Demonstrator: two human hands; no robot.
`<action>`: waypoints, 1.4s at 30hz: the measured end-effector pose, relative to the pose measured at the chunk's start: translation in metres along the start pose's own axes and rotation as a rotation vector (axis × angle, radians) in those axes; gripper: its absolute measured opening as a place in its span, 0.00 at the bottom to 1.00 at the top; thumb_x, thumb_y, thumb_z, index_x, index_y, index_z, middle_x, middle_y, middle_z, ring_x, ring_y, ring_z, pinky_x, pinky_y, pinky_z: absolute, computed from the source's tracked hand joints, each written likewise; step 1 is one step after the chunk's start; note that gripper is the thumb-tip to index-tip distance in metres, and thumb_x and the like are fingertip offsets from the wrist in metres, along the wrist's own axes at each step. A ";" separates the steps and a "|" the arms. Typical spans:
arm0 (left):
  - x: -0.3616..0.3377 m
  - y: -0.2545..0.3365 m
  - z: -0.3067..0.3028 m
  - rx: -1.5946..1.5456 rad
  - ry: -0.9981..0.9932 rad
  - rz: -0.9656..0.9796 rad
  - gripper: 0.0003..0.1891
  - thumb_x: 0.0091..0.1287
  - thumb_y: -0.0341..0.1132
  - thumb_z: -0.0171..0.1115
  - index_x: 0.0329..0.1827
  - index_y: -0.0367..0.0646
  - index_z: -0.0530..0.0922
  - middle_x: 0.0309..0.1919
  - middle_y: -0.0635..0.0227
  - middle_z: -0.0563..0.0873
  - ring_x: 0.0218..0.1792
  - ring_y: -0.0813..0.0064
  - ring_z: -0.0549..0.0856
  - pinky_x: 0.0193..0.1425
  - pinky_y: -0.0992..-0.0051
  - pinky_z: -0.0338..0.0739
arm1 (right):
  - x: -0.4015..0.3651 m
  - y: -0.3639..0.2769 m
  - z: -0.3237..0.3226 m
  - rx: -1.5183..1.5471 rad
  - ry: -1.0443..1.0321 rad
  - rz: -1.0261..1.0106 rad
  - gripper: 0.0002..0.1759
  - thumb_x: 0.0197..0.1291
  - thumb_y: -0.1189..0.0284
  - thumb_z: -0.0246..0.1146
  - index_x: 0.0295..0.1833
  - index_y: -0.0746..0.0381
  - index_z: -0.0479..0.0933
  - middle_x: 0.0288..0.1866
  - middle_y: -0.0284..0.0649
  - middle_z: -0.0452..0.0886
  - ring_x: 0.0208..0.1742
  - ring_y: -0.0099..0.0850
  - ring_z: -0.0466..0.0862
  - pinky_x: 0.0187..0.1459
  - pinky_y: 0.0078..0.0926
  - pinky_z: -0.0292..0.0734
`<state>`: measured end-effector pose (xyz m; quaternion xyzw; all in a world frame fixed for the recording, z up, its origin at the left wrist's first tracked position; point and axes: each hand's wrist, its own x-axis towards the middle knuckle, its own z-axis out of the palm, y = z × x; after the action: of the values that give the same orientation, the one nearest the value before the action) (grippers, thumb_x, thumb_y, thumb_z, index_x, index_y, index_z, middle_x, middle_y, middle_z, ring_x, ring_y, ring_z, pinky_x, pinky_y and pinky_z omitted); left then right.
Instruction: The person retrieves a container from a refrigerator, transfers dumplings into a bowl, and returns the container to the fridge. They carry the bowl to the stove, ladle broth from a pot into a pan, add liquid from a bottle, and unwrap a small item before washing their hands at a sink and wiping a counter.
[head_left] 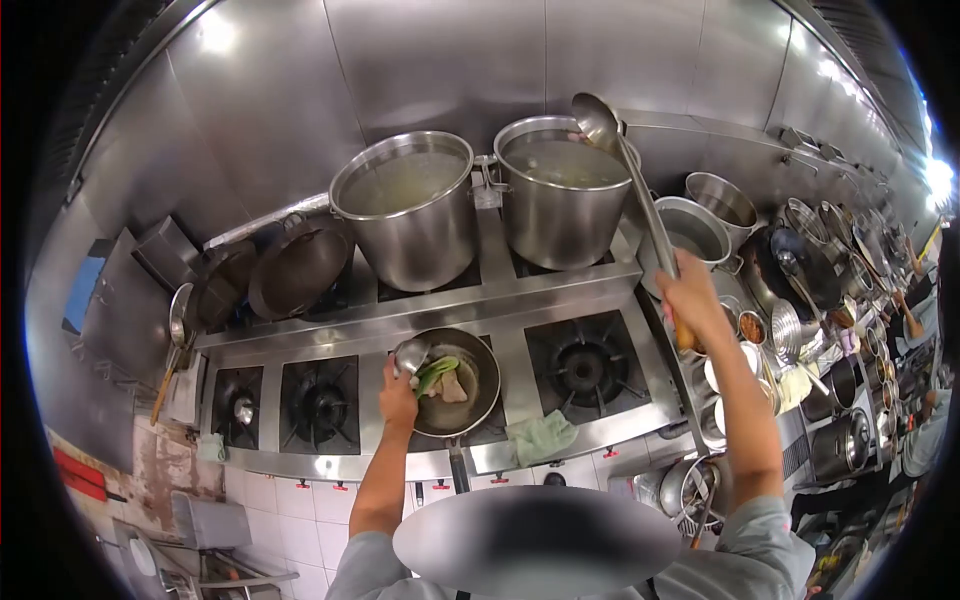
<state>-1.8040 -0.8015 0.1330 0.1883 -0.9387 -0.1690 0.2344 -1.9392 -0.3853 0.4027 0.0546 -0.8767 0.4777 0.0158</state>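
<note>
My left hand grips a small metal bowl, tipped over the left side of a frying pan. Inside the pan lie green leafy vegetables and pale pieces that look like meat or fish. The pan sits on a front burner, its dark handle pointing toward me. Closed around the wooden end of a long ladle is my right hand. The ladle's scoop is raised over the back edge of the right stockpot, which holds cloudy liquid.
A second stockpot stands to the left, with dark woks beside it. A green cloth lies on the stove edge near a burner. Pots and strainers crowd the right side. People work at the far right.
</note>
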 end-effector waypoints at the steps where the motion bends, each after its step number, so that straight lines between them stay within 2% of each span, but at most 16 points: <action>1: 0.005 0.000 -0.004 0.059 0.016 0.034 0.08 0.57 0.25 0.57 0.39 0.42 0.78 0.61 0.58 0.70 0.39 0.46 0.82 0.40 0.57 0.79 | 0.023 -0.002 -0.005 -0.027 0.011 -0.002 0.09 0.54 0.74 0.58 0.35 0.70 0.70 0.15 0.38 0.73 0.11 0.28 0.74 0.14 0.27 0.68; 4: 0.011 -0.003 -0.007 0.110 0.133 0.092 0.09 0.54 0.24 0.59 0.38 0.45 0.78 0.61 0.60 0.72 0.38 0.48 0.83 0.38 0.59 0.80 | 0.078 -0.001 -0.013 -0.118 -0.008 0.002 0.09 0.49 0.75 0.57 0.33 0.71 0.71 0.15 0.40 0.74 0.11 0.30 0.75 0.15 0.29 0.71; 6: 0.007 0.010 -0.021 -0.003 0.354 -0.011 0.07 0.54 0.24 0.59 0.36 0.43 0.78 0.59 0.58 0.73 0.37 0.47 0.82 0.38 0.60 0.80 | 0.118 0.003 -0.016 -0.184 -0.036 0.002 0.09 0.47 0.76 0.56 0.32 0.72 0.71 0.15 0.42 0.75 0.12 0.31 0.76 0.15 0.29 0.71; 8: 0.002 0.012 -0.022 -0.047 0.393 -0.063 0.07 0.54 0.23 0.58 0.37 0.39 0.77 0.58 0.55 0.73 0.35 0.46 0.81 0.39 0.61 0.79 | 0.153 0.011 -0.016 -0.281 -0.174 0.005 0.09 0.44 0.76 0.55 0.30 0.73 0.71 0.15 0.44 0.76 0.12 0.34 0.77 0.16 0.29 0.72; 10: -0.001 0.023 -0.030 -0.050 0.579 -0.051 0.04 0.55 0.23 0.57 0.33 0.33 0.73 0.56 0.52 0.74 0.33 0.51 0.82 0.34 0.66 0.82 | 0.165 -0.003 -0.017 -0.239 -0.237 0.089 0.05 0.46 0.77 0.55 0.28 0.69 0.71 0.15 0.40 0.75 0.12 0.29 0.76 0.15 0.25 0.70; 11: -0.005 0.036 -0.027 -0.407 0.528 -0.294 0.06 0.58 0.24 0.57 0.28 0.33 0.68 0.47 0.54 0.78 0.30 0.64 0.83 0.25 0.74 0.82 | 0.176 -0.001 -0.016 0.060 -0.324 0.186 0.04 0.48 0.77 0.55 0.28 0.67 0.71 0.16 0.37 0.74 0.13 0.26 0.74 0.14 0.23 0.69; 12: -0.006 0.037 -0.024 -0.400 0.536 -0.299 0.06 0.58 0.24 0.57 0.28 0.33 0.68 0.47 0.54 0.78 0.30 0.64 0.83 0.25 0.74 0.82 | 0.180 -0.004 -0.015 0.362 -0.409 0.282 0.03 0.49 0.77 0.55 0.27 0.65 0.72 0.17 0.35 0.73 0.13 0.22 0.73 0.14 0.20 0.68; 14: -0.007 0.036 -0.015 -1.069 0.264 -0.652 0.05 0.61 0.25 0.57 0.30 0.36 0.69 0.37 0.61 0.80 0.31 0.72 0.83 0.20 0.80 0.81 | 0.188 -0.011 -0.020 0.542 -0.490 0.366 0.04 0.55 0.76 0.55 0.34 0.66 0.70 0.19 0.30 0.70 0.15 0.17 0.70 0.14 0.14 0.66; 15: -0.006 0.046 -0.013 -1.105 0.231 -0.645 0.03 0.63 0.27 0.57 0.37 0.38 0.73 0.30 0.65 0.79 0.30 0.74 0.83 0.24 0.78 0.83 | 0.195 -0.011 -0.025 0.847 -0.558 0.521 0.07 0.56 0.76 0.54 0.37 0.69 0.68 0.20 0.30 0.69 0.15 0.16 0.70 0.14 0.12 0.66; 16: -0.002 0.064 -0.015 -1.186 0.191 -0.619 0.04 0.63 0.27 0.57 0.39 0.38 0.73 0.30 0.66 0.79 0.30 0.74 0.83 0.26 0.77 0.84 | 0.199 -0.013 -0.027 1.152 -0.619 0.681 0.10 0.58 0.76 0.53 0.41 0.72 0.65 0.21 0.29 0.67 0.15 0.16 0.70 0.14 0.11 0.66; 17: 0.004 0.089 -0.021 -1.266 0.148 -0.592 0.05 0.63 0.28 0.58 0.41 0.38 0.74 0.30 0.66 0.78 0.30 0.74 0.83 0.29 0.76 0.85 | 0.198 -0.017 -0.029 1.267 -0.628 0.663 0.16 0.60 0.77 0.52 0.47 0.77 0.59 0.22 0.30 0.66 0.16 0.15 0.71 0.14 0.09 0.66; 20: 0.033 0.165 -0.044 -1.420 -0.097 -0.623 0.06 0.64 0.30 0.59 0.41 0.40 0.73 0.33 0.66 0.78 0.32 0.73 0.83 0.35 0.74 0.85 | 0.196 -0.028 -0.037 1.423 -0.612 0.628 0.19 0.58 0.79 0.53 0.50 0.79 0.57 0.22 0.31 0.65 0.16 0.16 0.70 0.14 0.09 0.67; 25: 0.092 0.243 -0.023 -1.609 -0.424 -0.581 0.09 0.64 0.31 0.59 0.40 0.40 0.68 0.38 0.61 0.77 0.37 0.63 0.83 0.40 0.73 0.85 | 0.181 -0.047 -0.060 1.473 -0.631 0.599 0.22 0.58 0.79 0.53 0.53 0.80 0.54 0.23 0.32 0.66 0.15 0.18 0.70 0.13 0.11 0.68; 30: 0.140 0.304 -0.001 -1.718 -0.572 -0.509 0.09 0.66 0.32 0.57 0.42 0.39 0.67 0.42 0.58 0.79 0.39 0.58 0.83 0.40 0.76 0.82 | 0.146 -0.054 -0.078 1.520 -0.761 0.596 0.23 0.58 0.77 0.54 0.53 0.78 0.54 0.25 0.33 0.67 0.16 0.19 0.71 0.12 0.12 0.67; 37: 0.166 0.311 0.007 -1.756 -0.444 -0.465 0.08 0.65 0.31 0.56 0.38 0.40 0.66 0.40 0.56 0.79 0.36 0.60 0.84 0.38 0.76 0.83 | 0.059 -0.062 -0.095 1.283 -0.982 0.630 0.19 0.64 0.70 0.49 0.54 0.74 0.63 0.24 0.29 0.68 0.14 0.17 0.71 0.10 0.14 0.65; 42: 0.143 0.265 0.003 -1.835 -0.371 -0.533 0.09 0.64 0.29 0.59 0.36 0.42 0.66 0.37 0.59 0.79 0.35 0.60 0.84 0.42 0.72 0.83 | -0.005 -0.055 -0.082 1.200 -1.028 0.671 0.20 0.65 0.67 0.48 0.55 0.71 0.66 0.22 0.29 0.67 0.13 0.16 0.69 0.08 0.15 0.61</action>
<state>-1.9950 -0.6312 0.2921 0.1092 -0.3905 -0.9094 0.0923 -1.9297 -0.3455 0.4932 0.0014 -0.3438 0.7559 -0.5572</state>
